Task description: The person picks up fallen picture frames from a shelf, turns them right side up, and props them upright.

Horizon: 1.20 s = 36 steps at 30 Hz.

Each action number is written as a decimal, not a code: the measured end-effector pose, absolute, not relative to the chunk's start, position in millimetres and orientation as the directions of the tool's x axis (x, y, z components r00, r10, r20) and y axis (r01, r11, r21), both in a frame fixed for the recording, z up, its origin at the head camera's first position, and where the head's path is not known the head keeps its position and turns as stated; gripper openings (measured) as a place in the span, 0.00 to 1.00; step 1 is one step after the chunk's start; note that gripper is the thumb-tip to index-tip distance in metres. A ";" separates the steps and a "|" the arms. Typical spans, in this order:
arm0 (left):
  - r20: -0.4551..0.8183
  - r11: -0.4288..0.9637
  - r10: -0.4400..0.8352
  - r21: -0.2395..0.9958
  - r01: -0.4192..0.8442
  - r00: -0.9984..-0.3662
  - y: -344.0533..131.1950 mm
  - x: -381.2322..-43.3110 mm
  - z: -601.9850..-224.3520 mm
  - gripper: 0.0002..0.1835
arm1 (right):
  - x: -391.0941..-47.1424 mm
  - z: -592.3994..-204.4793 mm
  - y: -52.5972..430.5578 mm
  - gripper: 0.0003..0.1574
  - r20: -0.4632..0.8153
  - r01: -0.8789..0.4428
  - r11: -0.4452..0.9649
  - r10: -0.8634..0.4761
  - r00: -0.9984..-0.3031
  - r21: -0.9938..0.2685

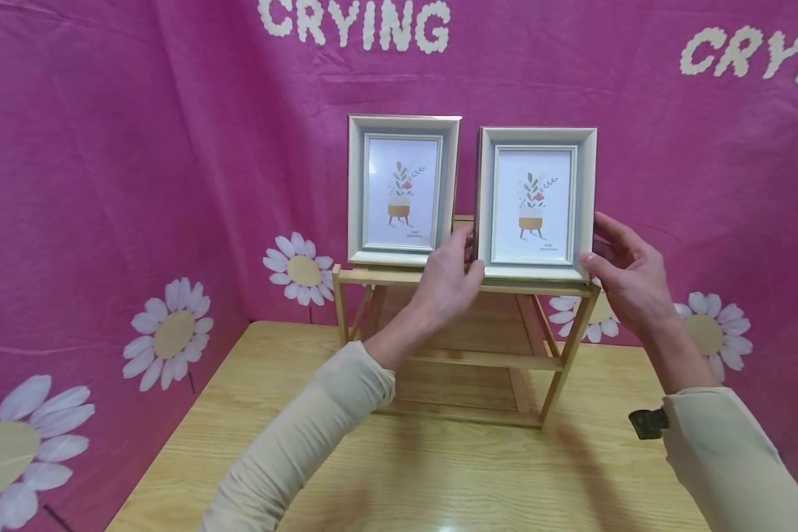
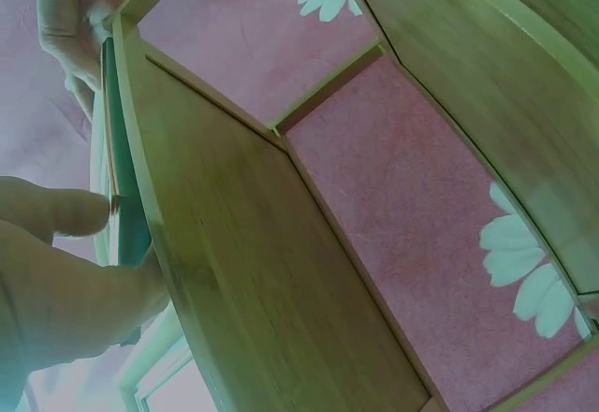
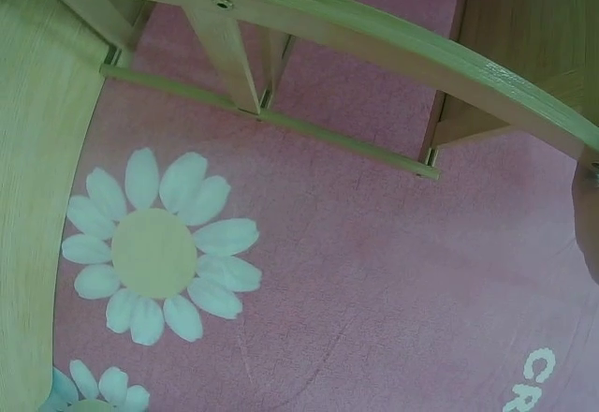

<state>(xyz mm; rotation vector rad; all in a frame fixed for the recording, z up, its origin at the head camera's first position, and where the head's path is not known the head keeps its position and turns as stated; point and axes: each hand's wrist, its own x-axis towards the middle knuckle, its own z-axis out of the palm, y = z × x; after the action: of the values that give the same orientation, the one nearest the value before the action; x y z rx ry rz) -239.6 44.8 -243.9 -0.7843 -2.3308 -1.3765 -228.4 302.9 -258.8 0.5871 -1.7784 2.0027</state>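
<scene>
A pale cream, rectangular picture frame with a blue-grey inner band point(image 1: 535, 205) stands upright at the right end of the top of a light wooden slatless-looking rack with tiered panels point(image 1: 492, 360), its lower edge at the front rail. Its print shows a leafy plant in a brown-and-white footed pot. The left hand point(image 1: 448, 273) pinches its lower left edge between thumb and fingers; the right hand point(image 1: 632, 277) grips its lower right edge, thumb at the front. Just beside it, to the left, a matching pale cream picture frame with the same print point(image 1: 402, 192) stands on the rack, slightly tilted. Beige sleeves point(image 1: 306, 436) cover both forearms, and a black strap piece point(image 1: 648, 424) juts out by the right cuff. The rack stands on a light wood-grain bench point(image 1: 479, 473). Magenta cloth point(image 1: 206, 96) with white daisies point(image 1: 302, 270) and cream "CRYING" lettering point(image 1: 369, 26) hangs around it.
</scene>
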 end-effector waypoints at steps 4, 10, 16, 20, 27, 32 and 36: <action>0.521 0.381 0.291 0.706 0.597 -0.802 44.7 -240.1 -242.9 0.26 | -228.0 -258.0 303.0 0.38 0.557 -0.554 -0.113 0.007 -0.830 -0.825; 0.530 0.386 0.290 0.697 0.604 -0.797 46.4 -238.5 -241.2 0.26 | -228.0 -255.7 305.9 0.38 0.558 -0.558 -0.019 0.007 -0.830 -0.830; 0.568 0.380 0.277 0.676 0.632 -0.775 48.0 -240.1 -242.5 0.28 | -229.7 -252.8 306.1 0.38 0.588 -0.583 0.110 0.016 -0.809 -0.805; 0.589 0.375 0.271 0.664 0.647 -0.761 48.6 -242.4 -245.6 0.28 | -231.5 -251.8 304.3 0.37 0.608 -0.601 0.133 0.014 -0.794 -0.788; 0.642 0.482 0.277 0.551 0.681 -0.715 52.2 -244.5 -248.0 0.27 | -232.9 -253.8 302.8 0.36 0.641 -0.636 0.103 0.032 -0.767 -0.765; 0.654 0.515 0.276 0.518 0.683 -0.705 52.9 -244.0 -250.6 0.27 | -235.0 -256.1 299.0 0.35 0.683 -0.670 0.162 0.042 -0.729 -0.725; 0.671 0.541 0.277 0.483 0.689 -0.688 53.7 -244.4 -252.0 0.28 | -236.3 -256.8 296.2 0.36 0.713 -0.678 0.268 0.054 -0.699 -0.685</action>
<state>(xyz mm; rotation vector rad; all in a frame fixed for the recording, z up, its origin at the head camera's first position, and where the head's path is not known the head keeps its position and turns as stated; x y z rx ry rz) -244.4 53.7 -252.0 -0.7789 -2.2512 -1.0306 -236.3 296.2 -256.8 0.5619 -1.9092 1.4845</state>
